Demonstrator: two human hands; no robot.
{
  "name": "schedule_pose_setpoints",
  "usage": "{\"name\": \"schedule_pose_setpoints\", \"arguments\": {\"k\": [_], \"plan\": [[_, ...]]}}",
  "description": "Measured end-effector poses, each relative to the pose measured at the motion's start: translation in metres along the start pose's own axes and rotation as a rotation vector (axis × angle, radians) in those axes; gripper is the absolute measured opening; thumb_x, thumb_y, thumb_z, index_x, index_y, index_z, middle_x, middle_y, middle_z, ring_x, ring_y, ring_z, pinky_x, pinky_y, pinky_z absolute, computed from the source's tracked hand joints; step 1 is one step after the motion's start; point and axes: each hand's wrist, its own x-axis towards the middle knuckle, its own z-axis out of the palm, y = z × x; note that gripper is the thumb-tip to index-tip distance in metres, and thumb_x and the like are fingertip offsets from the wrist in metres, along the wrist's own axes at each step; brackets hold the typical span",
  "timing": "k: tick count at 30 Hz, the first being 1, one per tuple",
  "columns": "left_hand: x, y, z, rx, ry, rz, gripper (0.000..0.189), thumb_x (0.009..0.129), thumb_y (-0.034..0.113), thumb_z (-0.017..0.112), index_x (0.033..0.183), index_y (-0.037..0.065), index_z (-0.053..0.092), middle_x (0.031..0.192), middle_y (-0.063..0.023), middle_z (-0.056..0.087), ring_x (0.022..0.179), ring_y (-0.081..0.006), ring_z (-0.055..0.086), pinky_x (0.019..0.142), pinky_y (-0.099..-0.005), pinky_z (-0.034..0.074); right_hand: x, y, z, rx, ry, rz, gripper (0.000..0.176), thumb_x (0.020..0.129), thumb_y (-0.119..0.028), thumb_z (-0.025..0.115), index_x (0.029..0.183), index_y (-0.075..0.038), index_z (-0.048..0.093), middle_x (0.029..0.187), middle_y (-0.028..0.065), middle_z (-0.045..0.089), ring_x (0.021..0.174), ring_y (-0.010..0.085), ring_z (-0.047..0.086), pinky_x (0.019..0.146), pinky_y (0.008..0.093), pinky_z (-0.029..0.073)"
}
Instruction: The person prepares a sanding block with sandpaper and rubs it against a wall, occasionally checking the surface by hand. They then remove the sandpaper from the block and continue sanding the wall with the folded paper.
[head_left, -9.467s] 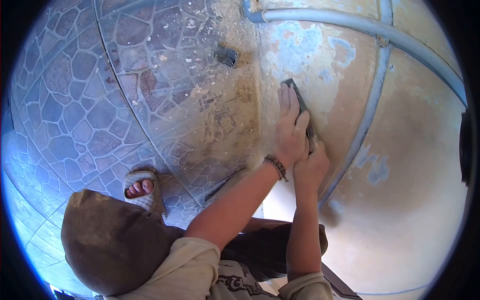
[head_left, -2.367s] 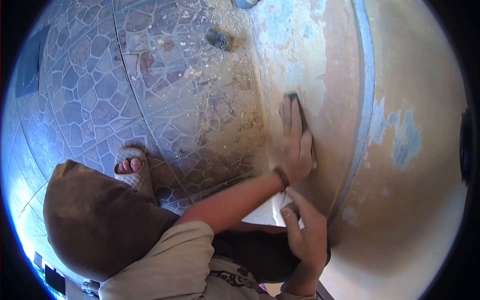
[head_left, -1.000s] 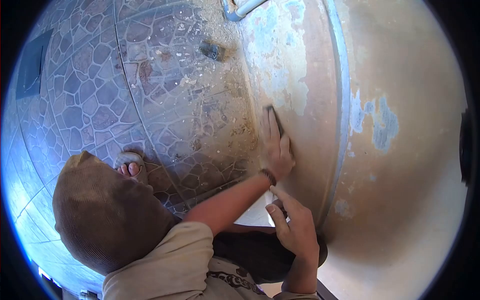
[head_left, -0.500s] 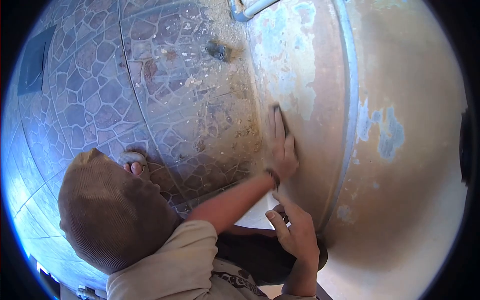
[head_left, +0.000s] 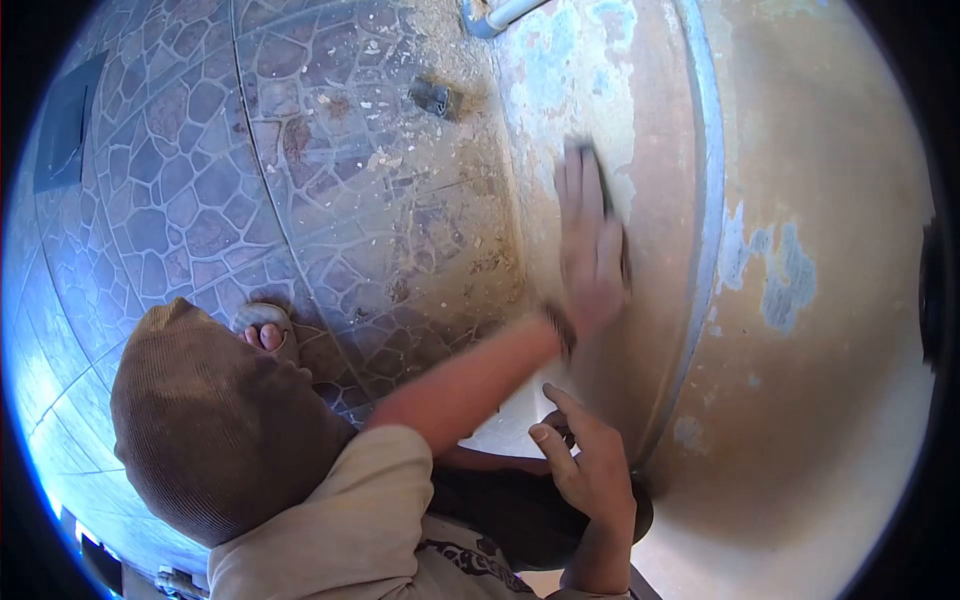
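Observation:
My left hand lies with its fingers stretched along the wall, pressing a dark flat pad against it. Only the pad's edges show past the fingers, and the hand is blurred. A dark band circles that wrist. Lower down, my right hand hangs free near the left forearm. Its index finger and thumb stand apart, the other fingers are partly curled, and nothing shows in it. Around the pad the wall has peeling pale and bluish patches.
Dusty stone-pattern floor meets the wall, with debris along the corner. A dark lump lies there, and a pipe is at the top. A raised strip runs along the wall. A cloth-covered head and a foot show at left.
My left hand and the dark pad have slid up and slightly right along the wall. My right hand has barely moved.

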Motion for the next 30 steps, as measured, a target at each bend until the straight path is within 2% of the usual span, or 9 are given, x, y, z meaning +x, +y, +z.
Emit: {"name": "schedule_pose_setpoints", "arguments": {"k": [3, 5, 11, 14, 16, 23, 26, 27, 30], "plan": [[0.106, -0.048, -0.015, 0.160, 0.013, -0.018, 0.060, 0.090, 0.011, 0.034, 0.144, -0.009, 0.019, 0.153, -0.0262, 0.015, 0.144, -0.0376, 0.007, 0.117, -0.0421, 0.002, 0.003, 0.007, 0.001, -0.055, 0.018, 0.016, 0.040, 0.086, -0.020, 0.067, 0.118, 0.002, 0.058, 0.078, 0.0148, 0.064, 0.066, 0.0259, 0.061, 0.065, 0.0358, 0.049], [0.110, -0.085, -0.015, 0.268, -0.026, -0.030, 0.060, 0.091, 0.011, 0.034, 0.145, -0.009, 0.018, 0.154, -0.0248, 0.015, 0.144, -0.0370, 0.007, 0.117, -0.0413, 0.002, -0.001, 0.005, -0.001, -0.060, 0.018, 0.024, 0.039, 0.086, -0.021, 0.067, 0.116, 0.002, 0.059, 0.078, 0.0151, 0.064, 0.067, 0.0262, 0.061, 0.065, 0.0359, 0.049], [-0.010, 0.012, 0.009, -0.009, 0.061, -0.217, 0.061, 0.090, 0.009, 0.035, 0.144, -0.010, 0.018, 0.154, -0.0244, 0.016, 0.144, -0.0381, 0.006, 0.117, -0.0437, 0.003, 0.003, 0.010, 0.003, -0.109, -0.055, 0.118, 0.032, 0.085, -0.023, 0.066, 0.106, 0.001, 0.064, 0.084, 0.0182, 0.067, 0.071, 0.0296, 0.064, 0.067, 0.0364, 0.050], [0.026, -0.001, 0.006, -0.037, 0.105, -0.295, 0.061, 0.090, 0.010, 0.034, 0.144, -0.010, 0.018, 0.154, -0.0241, 0.015, 0.144, -0.0378, 0.006, 0.117, -0.0424, 0.004, -0.002, 0.025, 0.011, -0.207, -0.120, 0.164, 0.031, 0.086, -0.024, 0.065, 0.104, 0.001, 0.065, 0.083, 0.0180, 0.066, 0.073, 0.0304, 0.064, 0.069, 0.0381, 0.050], [0.074, -0.059, 0.002, 0.132, 0.108, -0.156, 0.061, 0.089, 0.011, 0.034, 0.145, -0.009, 0.018, 0.155, -0.0233, 0.013, 0.144, -0.0377, 0.007, 0.117, -0.0400, 0.004, -0.002, 0.025, 0.012, -0.241, -0.147, 0.139, 0.032, 0.086, -0.023, 0.065, 0.104, 0.002, 0.065, 0.083, 0.0191, 0.067, 0.071, 0.0301, 0.064, 0.067, 0.0367, 0.050], [0.003, 0.022, 0.005, -0.023, 0.019, -0.203, 0.063, 0.090, 0.009, 0.036, 0.147, -0.007, 0.013, 0.155, -0.0246, 0.009, 0.144, -0.0383, 0.005, 0.117, -0.0419, 0.002, 0.004, 0.007, 0.012, -0.129, -0.131, 0.119, 0.033, 0.086, -0.024, 0.065, 0.105, 0.003, 0.064, 0.083, 0.0192, 0.066, 0.071, 0.0298, 0.064, 0.068, 0.0368, 0.049], [0.058, -0.001, 0.006, -0.053, 0.117, -0.356, 0.061, 0.092, 0.012, 0.034, 0.146, -0.009, 0.014, 0.154, -0.0259, 0.010, 0.144, -0.0384, 0.006, 0.117, -0.0418, 0.003, 0.003, 0.016, 0.015, -0.130, -0.113, 0.186, 0.034, 0.086, -0.025, 0.065, 0.107, 0.002, 0.064, 0.083, 0.0192, 0.066, 0.072, 0.0301, 0.064, 0.068, 0.0371, 0.049], [0.097, -0.054, 0.002, 0.065, 0.088, -0.380, 0.060, 0.093, 0.014, 0.034, 0.145, -0.009, 0.015, 0.154, -0.0260, 0.011, 0.144, -0.0381, 0.007, 0.117, -0.0411, 0.003, 0.004, 0.020, 0.015, -0.159, -0.105, 0.199, 0.034, 0.087, -0.026, 0.064, 0.107, 0.001, 0.064, 0.083, 0.0192, 0.066, 0.073, 0.0307, 0.064, 0.069, 0.0376, 0.050], [0.102, -0.106, 0.008, 0.292, 0.101, -0.287, 0.054, 0.089, 0.011, 0.039, 0.137, -0.009, 0.029, 0.143, -0.0320, 0.027, 0.134, -0.0422, 0.023, 0.114, -0.0433, 0.014, 0.003, 0.012, 0.009, -0.173, -0.093, 0.199, 0.035, 0.087, -0.028, 0.063, 0.107, 0.001, 0.064, 0.083, 0.0193, 0.066, 0.074, 0.0313, 0.064, 0.070, 0.0385, 0.050]]}}
